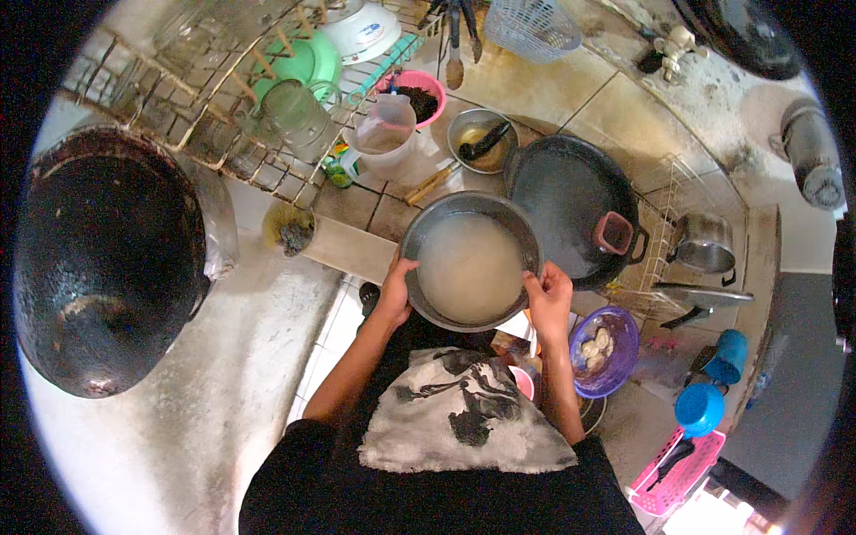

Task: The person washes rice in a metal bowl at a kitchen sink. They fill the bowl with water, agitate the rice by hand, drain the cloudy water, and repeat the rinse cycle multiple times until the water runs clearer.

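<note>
A round grey metal pot with cloudy, pale liquid inside is held level in front of my body. My left hand grips its left rim with the thumb over the edge, and my right hand grips the right rim the same way. Just behind the pot, to the right, lies a wide black wok with a small reddish square dish in it. Beyond the pot stands a small metal pan holding yellowish liquid and a black-handled utensil.
A wire dish rack with green plates and glass mugs is at the upper left. A large blackened wok hangs far left. On the right are a purple bowl with pale pieces, blue cups and a pink basket.
</note>
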A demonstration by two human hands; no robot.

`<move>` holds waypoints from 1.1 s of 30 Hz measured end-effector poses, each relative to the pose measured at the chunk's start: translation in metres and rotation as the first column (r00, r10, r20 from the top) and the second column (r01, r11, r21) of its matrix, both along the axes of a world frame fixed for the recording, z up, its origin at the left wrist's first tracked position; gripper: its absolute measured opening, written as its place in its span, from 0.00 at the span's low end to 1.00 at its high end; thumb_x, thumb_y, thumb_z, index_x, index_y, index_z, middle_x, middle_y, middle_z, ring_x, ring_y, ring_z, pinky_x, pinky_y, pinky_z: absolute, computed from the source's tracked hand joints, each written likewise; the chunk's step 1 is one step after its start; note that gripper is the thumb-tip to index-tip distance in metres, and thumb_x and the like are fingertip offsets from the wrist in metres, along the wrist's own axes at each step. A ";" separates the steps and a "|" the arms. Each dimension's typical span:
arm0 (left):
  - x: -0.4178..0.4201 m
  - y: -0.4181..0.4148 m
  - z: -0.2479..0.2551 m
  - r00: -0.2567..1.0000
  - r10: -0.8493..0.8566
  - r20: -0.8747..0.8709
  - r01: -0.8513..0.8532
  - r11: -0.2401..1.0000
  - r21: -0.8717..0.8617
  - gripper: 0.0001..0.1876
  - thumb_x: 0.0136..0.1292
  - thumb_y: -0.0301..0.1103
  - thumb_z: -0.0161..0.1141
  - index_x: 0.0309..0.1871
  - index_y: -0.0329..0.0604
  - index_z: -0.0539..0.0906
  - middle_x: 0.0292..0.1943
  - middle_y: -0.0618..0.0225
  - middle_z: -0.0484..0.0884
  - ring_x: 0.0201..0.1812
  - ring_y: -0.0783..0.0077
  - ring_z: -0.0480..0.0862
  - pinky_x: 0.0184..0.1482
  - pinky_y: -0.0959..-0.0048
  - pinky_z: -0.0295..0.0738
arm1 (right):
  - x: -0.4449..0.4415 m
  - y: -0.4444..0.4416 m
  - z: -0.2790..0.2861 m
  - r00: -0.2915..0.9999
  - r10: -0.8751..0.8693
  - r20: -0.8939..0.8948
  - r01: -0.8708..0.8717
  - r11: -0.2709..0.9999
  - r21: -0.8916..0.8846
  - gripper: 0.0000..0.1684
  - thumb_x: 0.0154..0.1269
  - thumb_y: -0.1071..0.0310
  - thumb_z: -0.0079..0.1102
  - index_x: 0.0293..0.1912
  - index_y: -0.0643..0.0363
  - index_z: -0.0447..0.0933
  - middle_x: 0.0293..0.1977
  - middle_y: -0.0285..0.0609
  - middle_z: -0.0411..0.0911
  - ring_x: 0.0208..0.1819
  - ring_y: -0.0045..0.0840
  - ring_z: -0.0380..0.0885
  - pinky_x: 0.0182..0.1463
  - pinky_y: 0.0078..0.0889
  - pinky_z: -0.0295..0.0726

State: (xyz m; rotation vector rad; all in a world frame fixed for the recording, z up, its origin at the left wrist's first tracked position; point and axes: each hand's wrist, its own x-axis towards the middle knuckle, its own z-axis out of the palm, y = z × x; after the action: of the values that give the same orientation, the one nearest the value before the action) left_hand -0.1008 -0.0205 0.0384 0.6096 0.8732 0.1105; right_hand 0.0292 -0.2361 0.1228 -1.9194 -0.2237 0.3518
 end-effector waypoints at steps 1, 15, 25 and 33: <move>0.003 -0.002 -0.001 1.000 0.001 0.018 0.000 1.000 -0.031 0.22 0.60 0.44 0.55 0.53 0.41 0.77 0.46 0.60 0.82 0.48 0.57 0.80 0.55 0.57 0.74 | 0.003 0.000 0.005 1.000 0.000 -0.013 0.000 1.000 -0.005 0.16 0.57 0.76 0.57 0.22 0.57 0.59 0.19 0.28 0.55 0.23 0.13 0.55 0.25 0.24 0.55; 0.029 -0.011 -0.014 0.992 -0.083 0.098 0.104 0.967 -0.234 0.21 0.60 0.43 0.52 0.56 0.49 0.71 0.50 0.63 0.77 0.51 0.60 0.78 0.55 0.54 0.74 | 0.030 0.018 0.047 0.984 0.101 0.149 -0.073 0.980 -0.186 0.23 0.64 0.71 0.59 0.20 0.54 0.55 0.18 0.24 0.53 0.22 0.09 0.51 0.23 0.22 0.49; 0.028 -0.005 -0.037 0.994 -0.096 0.058 0.111 0.920 -0.375 0.23 0.57 0.47 0.56 0.52 0.43 0.76 0.47 0.60 0.81 0.48 0.54 0.80 0.57 0.52 0.73 | 0.029 0.038 0.059 0.984 0.111 0.137 -0.075 0.966 -0.246 0.19 0.62 0.71 0.60 0.20 0.59 0.62 0.15 0.31 0.59 0.20 0.14 0.56 0.22 0.27 0.56; 0.030 -0.003 -0.033 0.995 -0.093 0.047 0.104 0.894 -0.435 0.22 0.57 0.46 0.56 0.51 0.42 0.77 0.45 0.60 0.82 0.47 0.54 0.80 0.55 0.50 0.75 | 0.033 0.046 0.064 0.986 0.114 0.124 -0.077 0.960 -0.270 0.20 0.62 0.70 0.60 0.19 0.60 0.62 0.14 0.32 0.59 0.20 0.14 0.56 0.22 0.28 0.56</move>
State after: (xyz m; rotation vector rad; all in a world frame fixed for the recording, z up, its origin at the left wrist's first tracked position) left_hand -0.0709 -0.0234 0.0051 0.2275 0.8069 -0.1687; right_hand 0.0618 -0.1897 0.1863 -2.2055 -0.3788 0.3254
